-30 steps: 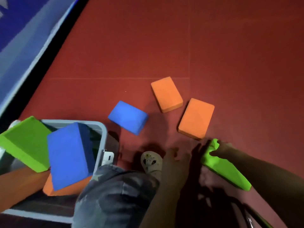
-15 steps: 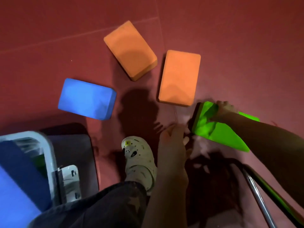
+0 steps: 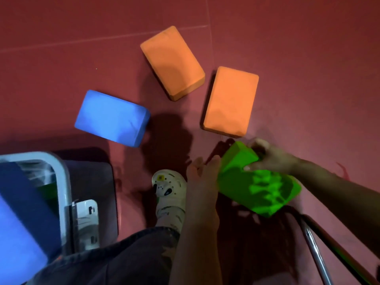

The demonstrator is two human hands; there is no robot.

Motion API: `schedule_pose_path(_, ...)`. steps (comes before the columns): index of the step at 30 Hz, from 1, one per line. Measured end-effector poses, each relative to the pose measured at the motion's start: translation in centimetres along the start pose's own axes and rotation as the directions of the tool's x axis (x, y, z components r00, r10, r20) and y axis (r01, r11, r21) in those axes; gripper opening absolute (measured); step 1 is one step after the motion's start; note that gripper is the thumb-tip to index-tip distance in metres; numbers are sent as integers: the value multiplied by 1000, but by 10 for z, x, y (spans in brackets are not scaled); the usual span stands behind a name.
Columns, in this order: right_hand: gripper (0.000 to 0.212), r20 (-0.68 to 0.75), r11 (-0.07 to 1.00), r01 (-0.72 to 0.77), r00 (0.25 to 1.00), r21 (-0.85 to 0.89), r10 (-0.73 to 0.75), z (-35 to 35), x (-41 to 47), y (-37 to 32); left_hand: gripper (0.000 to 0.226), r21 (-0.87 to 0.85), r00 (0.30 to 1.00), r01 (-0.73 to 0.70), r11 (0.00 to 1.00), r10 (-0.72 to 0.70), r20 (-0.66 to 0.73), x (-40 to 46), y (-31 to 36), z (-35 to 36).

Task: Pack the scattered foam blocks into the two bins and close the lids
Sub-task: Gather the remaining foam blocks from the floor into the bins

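A green foam block (image 3: 257,182) is lifted a little off the red floor at the lower right. My right hand (image 3: 271,157) grips its far end from above, and my left hand (image 3: 205,173) presses against its left side. Two orange blocks (image 3: 172,60) (image 3: 230,101) and a blue block (image 3: 112,118) lie flat on the floor beyond. At the lower left stands a grey bin (image 3: 63,182), open, with a big blue block (image 3: 20,219) sticking out of it and some green showing inside.
My shoe (image 3: 168,190) and dark trouser leg (image 3: 115,260) are between the bin and the green block. A chrome tube (image 3: 316,251) of some frame runs along the lower right corner. The bin's white latch (image 3: 86,219) faces my leg. Red floor spreads beyond the blocks.
The green block has come up off the floor and tilted toward me; my left hand has reached its side. The view has dropped closer to the floor.
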State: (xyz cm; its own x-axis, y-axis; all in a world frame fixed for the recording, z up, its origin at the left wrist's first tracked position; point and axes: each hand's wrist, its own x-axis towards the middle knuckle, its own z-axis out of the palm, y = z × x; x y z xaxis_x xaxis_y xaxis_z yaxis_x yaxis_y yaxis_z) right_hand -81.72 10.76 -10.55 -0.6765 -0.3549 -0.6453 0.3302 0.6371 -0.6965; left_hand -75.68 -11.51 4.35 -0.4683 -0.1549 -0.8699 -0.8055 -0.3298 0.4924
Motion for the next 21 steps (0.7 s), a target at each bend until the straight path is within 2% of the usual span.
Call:
schedule_pose_path(2, 62, -40, 982, 115, 993, 147, -110, -4, 3, -35, 77, 244, 991, -127, 961, 135, -19, 0, 1, -6)
schedule_pose_path(3, 58, 1, 965, 154, 987, 213, -158, -6, 3, -56, 91, 362, 978, -198, 911, 207, 15, 1, 1, -9)
schedule_pose_path(5, 61, 170, 928, 208, 948, 308, -269, -11, 4, -95, 111, 545, 952, -297, 784, 291, 99, 3, 5, -14)
schedule_pose_path(7, 66, 334, 907, 176, 889, 382, -313, -15, 8, -123, 117, 674, 941, -305, 673, 322, 104, 2, 12, -20)
schedule_pose_path(9, 68, 421, 906, 181, 839, 382, -345, -18, 15, -143, 121, 677, 928, -329, 658, 359, 101, 7, 15, -29)
schedule_pose_path(11, 68, 442, 903, 225, 812, 366, -381, -19, 20, -153, 117, 600, 921, -343, 723, 386, 61, 12, 14, -35)
schedule_pose_path(12, 63, 400, 902, 239, 833, 361, -381, -19, 25, -153, 116, 574, 922, -327, 751, 386, 21, 11, 14, -36)
schedule_pose_path(13, 52, 293, 899, 260, 882, 351, -370, -17, 33, -149, 116, 557, 926, -294, 777, 375, -35, 11, 13, -35)
schedule_pose_path(14, 39, 109, 906, 285, 937, 313, -332, -13, 43, -141, 118, 549, 925, -263, 793, 369, -91, 11, 13, -34)
schedule_pose_path(15, 33, -137, 926, 286, 956, 246, -259, -10, 55, -129, 120, 546, 915, -244, 801, 376, -143, 12, 12, -33)
schedule_pose_path(16, 35, -385, 951, 229, 913, 209, -135, -7, 68, -110, 120, 554, 902, -223, 802, 386, -196, 12, 12, -33)
schedule_pose_path(17, 45, -559, 968, 113, 828, 225, 33, -4, 78, -92, 118, 562, 885, -204, 802, 396, -245, 12, 12, -34)
schedule_pose_path(18, 59, -635, 956, -39, 740, 292, 224, -1, 88, -74, 116, 566, 870, -179, 805, 398, -290, 12, 12, -36)
schedule_pose_path(19, 74, -611, 891, -199, 666, 408, 428, 2, 95, -59, 114, 548, 866, -157, 821, 381, -323, 14, 12, -37)
schedule_pose_path(20, 87, -524, 790, -319, 610, 524, 594, 8, 99, -50, 114, 519, 866, -147, 842, 363, -343, 15, 12, -37)
schedule_pose_path(21, 97, -437, 704, -372, 584, 605, 684, 15, 104, -42, 115, 492, 866, -151, 857, 355, -352, 16, 11, -38)
